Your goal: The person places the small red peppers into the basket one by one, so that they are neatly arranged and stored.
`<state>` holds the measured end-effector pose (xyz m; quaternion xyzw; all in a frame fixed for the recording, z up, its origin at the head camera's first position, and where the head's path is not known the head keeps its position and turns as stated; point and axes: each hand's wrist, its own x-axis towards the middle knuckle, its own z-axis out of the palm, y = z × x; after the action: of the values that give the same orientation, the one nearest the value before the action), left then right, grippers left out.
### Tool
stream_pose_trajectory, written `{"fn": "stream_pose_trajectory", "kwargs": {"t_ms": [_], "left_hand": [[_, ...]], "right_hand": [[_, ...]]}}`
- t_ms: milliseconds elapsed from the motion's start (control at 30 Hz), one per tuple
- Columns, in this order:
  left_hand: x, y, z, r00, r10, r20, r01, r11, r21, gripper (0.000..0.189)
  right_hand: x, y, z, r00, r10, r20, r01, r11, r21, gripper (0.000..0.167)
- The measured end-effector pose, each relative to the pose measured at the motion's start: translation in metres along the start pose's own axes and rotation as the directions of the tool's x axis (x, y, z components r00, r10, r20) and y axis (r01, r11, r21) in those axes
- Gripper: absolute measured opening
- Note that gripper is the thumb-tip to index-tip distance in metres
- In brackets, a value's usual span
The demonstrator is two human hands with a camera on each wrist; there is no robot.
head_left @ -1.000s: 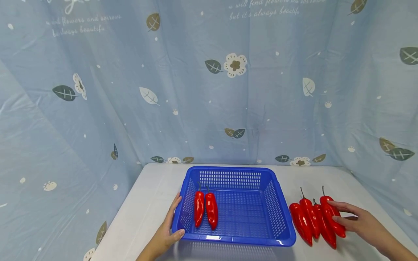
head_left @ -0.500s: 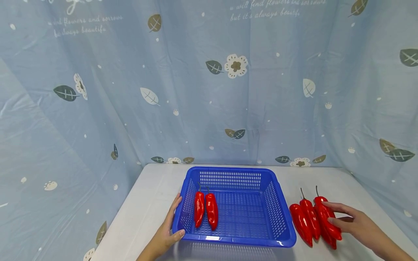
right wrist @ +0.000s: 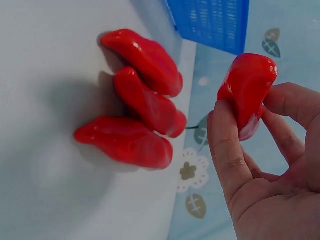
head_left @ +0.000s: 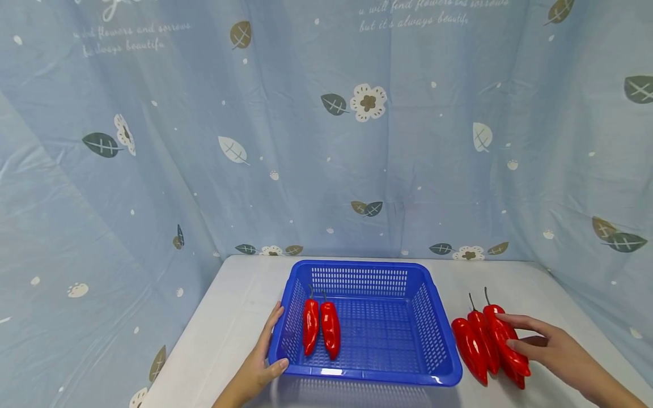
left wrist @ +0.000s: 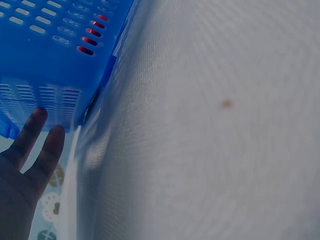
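My right hand [head_left: 548, 345] pinches a glossy red chili pepper [head_left: 497, 320] between thumb and fingers, its dark stem pointing away. In the right wrist view the held pepper [right wrist: 250, 82] is raised off the table, apart from three others. Those peppers [head_left: 469, 348] lie side by side on the table, the held one overlapping the rightmost in the head view. My left hand [head_left: 257, 360] rests at the blue basket's near-left corner, thumb on the front rim, fairly straight fingers [left wrist: 51, 150] along the outer wall. Two red peppers [head_left: 330, 328] lie inside the basket [head_left: 367, 378] at its left.
A white-covered table [head_left: 240, 300] carries the basket at its middle. Behind and beside the table hangs a pale blue curtain [head_left: 296, 141] printed with leaves and flowers. The loose peppers lie close to the basket's right wall.
My right hand has lifted the rightmost pepper and carried it a little left, over its neighbour. The left hand and the basket stay put.
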<state>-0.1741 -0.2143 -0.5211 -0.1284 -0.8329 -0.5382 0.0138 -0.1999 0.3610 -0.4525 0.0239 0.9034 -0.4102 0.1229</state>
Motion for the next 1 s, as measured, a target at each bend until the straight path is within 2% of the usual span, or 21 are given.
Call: {"fn": "stream_pose_trajectory", "kwargs": {"t_ms": [300, 700, 1000], "left_hand": [[0.0, -0.001, 0.0, 1.0, -0.008, 0.0, 0.008, 1.0, -0.002, 0.094], [0.0, -0.002, 0.0, 1.0, 0.009, 0.003, -0.009, 1.0, -0.018, 0.093], [-0.001, -0.003, 0.0, 1.0, 0.018, 0.005, -0.018, 1.0, -0.018, 0.092]], "right_hand": [[-0.003, -0.011, 0.007, 1.0, -0.026, 0.001, 0.026, 1.0, 0.005, 0.086], [-0.009, -0.027, 0.016, 1.0, -0.028, 0.009, 0.028, 0.999, 0.03, 0.078], [-0.012, -0.036, 0.019, 0.998, -0.058, 0.02, 0.057, 0.997, 0.044, 0.076]]}}
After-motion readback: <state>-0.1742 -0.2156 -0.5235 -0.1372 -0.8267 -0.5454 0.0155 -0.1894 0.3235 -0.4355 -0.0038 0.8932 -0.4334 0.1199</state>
